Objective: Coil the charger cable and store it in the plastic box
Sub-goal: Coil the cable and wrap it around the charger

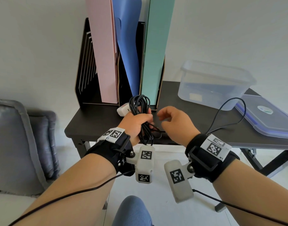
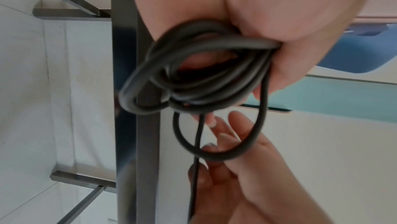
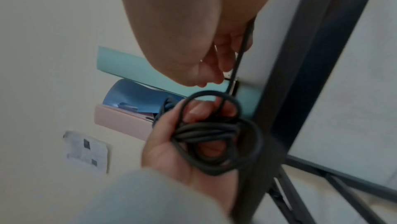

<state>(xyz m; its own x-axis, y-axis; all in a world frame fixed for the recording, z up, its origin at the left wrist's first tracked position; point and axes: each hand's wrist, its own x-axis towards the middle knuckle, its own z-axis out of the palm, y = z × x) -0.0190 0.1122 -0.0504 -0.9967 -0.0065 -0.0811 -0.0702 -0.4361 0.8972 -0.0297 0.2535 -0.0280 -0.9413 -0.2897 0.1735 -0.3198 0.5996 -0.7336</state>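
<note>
My left hand (image 1: 135,124) grips a bundle of black charger cable (image 1: 140,103) in several loops, held upright over the front edge of the black table (image 1: 94,121). The loops hang below the fist in the left wrist view (image 2: 193,78) and lie across the palm in the right wrist view (image 3: 210,136). My right hand (image 1: 174,126) is just to the right with its fingers curled, pinching the free strand (image 3: 240,54). The rest of the cable (image 1: 234,98) arcs loosely over the table toward the right. The clear plastic box (image 1: 213,82) stands open at the back right. A white charger block (image 1: 123,109) lies behind the left hand.
The box's blue-rimmed lid (image 1: 270,118) lies flat at the table's right end. A black file rack (image 1: 86,75) with pink, blue and green folders stands at the back. A grey cushion (image 1: 17,144) is to the left of the table, and my knee (image 1: 131,211) is below.
</note>
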